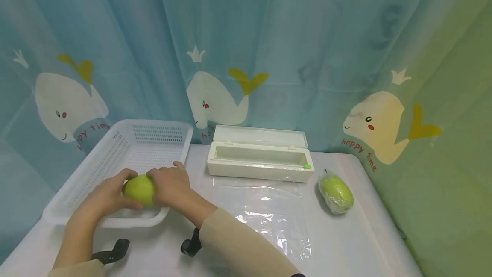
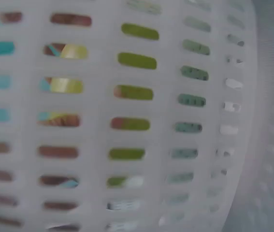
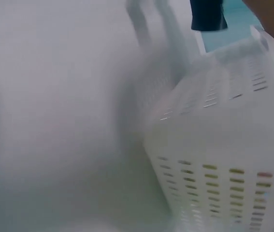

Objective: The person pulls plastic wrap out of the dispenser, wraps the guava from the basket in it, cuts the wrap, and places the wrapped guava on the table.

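Both hands hold a green pear (image 1: 140,190) over the near end of a white slotted basket (image 1: 130,221). My left hand (image 1: 109,193) grips it from the left, thumb along its near side. From the right, my right hand (image 1: 171,184) wraps its fingers over the pear, hiding that end. Only the basket wall (image 2: 165,140) fills the left wrist view, with green and skin tones showing through its slots. The right wrist view has the basket's outer corner (image 3: 214,140), with the hands' grip out of sight.
A cling film dispenser (image 1: 259,170), lid raised, with a green slider, stands at the back. Clear film (image 1: 265,221) spreads in front of it on the white table (image 1: 346,247). Right of that lies a film-wrapped green pear (image 1: 336,192). A whale-print curtain (image 1: 284,54) hangs behind.
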